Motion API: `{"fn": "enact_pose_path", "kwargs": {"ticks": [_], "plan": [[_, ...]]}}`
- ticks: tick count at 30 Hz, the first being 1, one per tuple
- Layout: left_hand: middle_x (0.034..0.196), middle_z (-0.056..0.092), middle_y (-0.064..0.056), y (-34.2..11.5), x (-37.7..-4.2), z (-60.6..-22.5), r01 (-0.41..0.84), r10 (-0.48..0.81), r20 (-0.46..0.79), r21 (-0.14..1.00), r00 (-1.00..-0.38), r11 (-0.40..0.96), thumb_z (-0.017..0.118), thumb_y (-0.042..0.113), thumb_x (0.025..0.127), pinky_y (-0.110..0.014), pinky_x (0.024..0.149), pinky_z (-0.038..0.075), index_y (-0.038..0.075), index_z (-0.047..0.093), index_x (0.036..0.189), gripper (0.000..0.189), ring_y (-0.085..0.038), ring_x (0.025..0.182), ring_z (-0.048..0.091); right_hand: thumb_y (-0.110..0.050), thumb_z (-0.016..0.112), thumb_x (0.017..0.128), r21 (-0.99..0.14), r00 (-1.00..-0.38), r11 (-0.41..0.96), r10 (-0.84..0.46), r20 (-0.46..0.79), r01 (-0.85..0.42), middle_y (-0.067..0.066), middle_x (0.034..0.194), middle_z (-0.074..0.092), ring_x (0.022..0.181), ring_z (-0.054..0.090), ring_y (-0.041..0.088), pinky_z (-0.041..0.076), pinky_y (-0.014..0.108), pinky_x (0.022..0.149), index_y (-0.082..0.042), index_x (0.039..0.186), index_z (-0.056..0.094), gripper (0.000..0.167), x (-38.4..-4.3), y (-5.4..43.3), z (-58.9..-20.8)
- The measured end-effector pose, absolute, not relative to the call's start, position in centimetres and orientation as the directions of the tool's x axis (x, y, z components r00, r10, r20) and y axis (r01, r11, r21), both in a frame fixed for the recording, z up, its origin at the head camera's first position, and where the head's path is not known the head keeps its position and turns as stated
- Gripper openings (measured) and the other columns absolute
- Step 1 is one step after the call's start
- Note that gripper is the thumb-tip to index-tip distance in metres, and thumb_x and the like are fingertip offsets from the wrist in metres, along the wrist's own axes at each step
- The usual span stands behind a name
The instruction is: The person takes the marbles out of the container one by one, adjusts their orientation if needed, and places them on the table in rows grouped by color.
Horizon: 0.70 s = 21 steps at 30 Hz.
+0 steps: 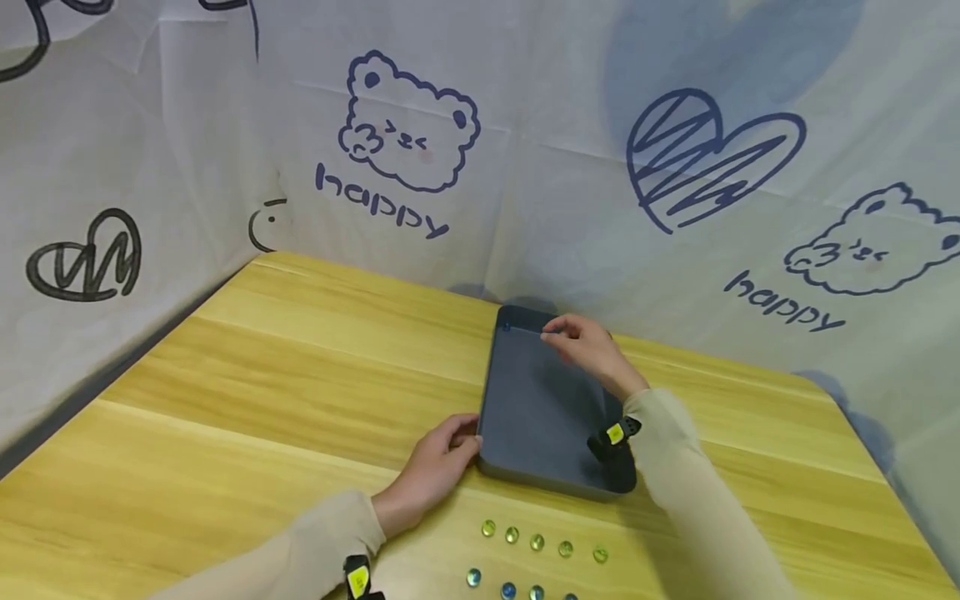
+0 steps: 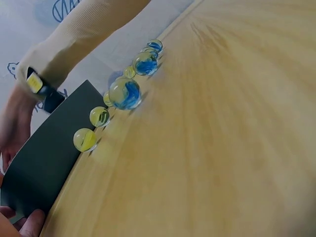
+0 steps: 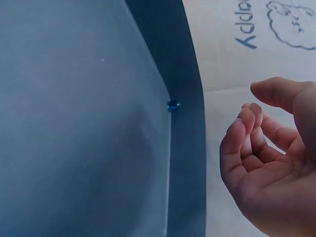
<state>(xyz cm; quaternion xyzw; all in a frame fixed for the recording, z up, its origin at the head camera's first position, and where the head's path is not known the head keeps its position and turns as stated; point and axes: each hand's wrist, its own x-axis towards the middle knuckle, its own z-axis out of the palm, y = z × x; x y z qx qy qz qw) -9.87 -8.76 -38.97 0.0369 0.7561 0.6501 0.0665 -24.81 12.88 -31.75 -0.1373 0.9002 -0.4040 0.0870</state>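
A dark grey rectangular tray (image 1: 540,400) lies on the wooden table. In its far left corner sits one small blue marble (image 3: 173,105). My left hand (image 1: 431,471) rests on the table at the tray's left side, its thumb and fingers touching the outer wall. Over the tray's far end hovers my right hand (image 1: 592,350), fingers loosely bent and thumb apart from them, with nothing between. Several yellow-green marbles (image 1: 537,542) stand in a row in front of the tray. Nearer to me is a row of several blue marbles (image 1: 508,591), partly cut off by the frame's bottom edge.
The wooden table (image 1: 300,358) reaches back to a white cloth (image 1: 555,208) with printed bears and hearts, hanging close behind the tray. More of this cloth hangs along the left side. Both wrists carry a strapped camera.
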Motion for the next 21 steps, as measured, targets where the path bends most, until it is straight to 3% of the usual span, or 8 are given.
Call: {"fn": "enact_pose_path", "kwargs": {"ticks": [6, 12, 21], "plan": [[0.126, 0.058, -0.016, -8.9, -9.8, -38.8, -0.031, 0.129, -0.054, 0.984, -0.99, 0.174, 0.052, 0.016, 0.098, -0.046, 0.096, 0.044, -0.002, 0.049, 0.137, 0.042, -0.029, 0.113, 0.055, -0.019, 0.054, 0.1, -0.778, -0.942, 0.609, -0.329, -0.071, -0.155, 0.011, 0.073, 0.054, 0.072, 0.051, 0.032, 0.046, 0.039, 0.074, 0.001, 0.127, 0.058, 0.034, -27.3, 11.4, -32.8], [0.125, 0.058, -0.016, -8.8, -9.8, -38.6, -0.028, 0.134, -0.052, 0.984, -0.99, 0.174, 0.052, 0.017, 0.098, -0.047, 0.096, 0.044, -0.003, 0.05, 0.136, 0.043, -0.029, 0.113, 0.055, -0.017, 0.052, 0.1, -0.801, -0.933, 0.589, -0.34, -0.12, -0.111, 0.019, 0.086, 0.059, 0.074, 0.054, 0.025, 0.048, 0.038, 0.074, 0.003, 0.13, 0.056, 0.036, -29.2, 10.8, -33.8], [0.126, 0.058, -0.015, -8.9, -9.8, -38.5, -0.041, 0.153, -0.067, 0.985, -0.986, 0.169, 0.051, 0.02, 0.099, -0.046, 0.097, 0.044, -0.002, 0.048, 0.138, 0.045, -0.028, 0.114, 0.055, -0.013, 0.051, 0.1, -0.793, -0.928, 0.599, -0.346, -0.134, -0.109, 0.013, 0.085, 0.06, 0.07, 0.056, 0.018, 0.05, 0.031, 0.067, 0.005, 0.128, 0.057, 0.035, -30.8, 10.0, -35.5]]}}
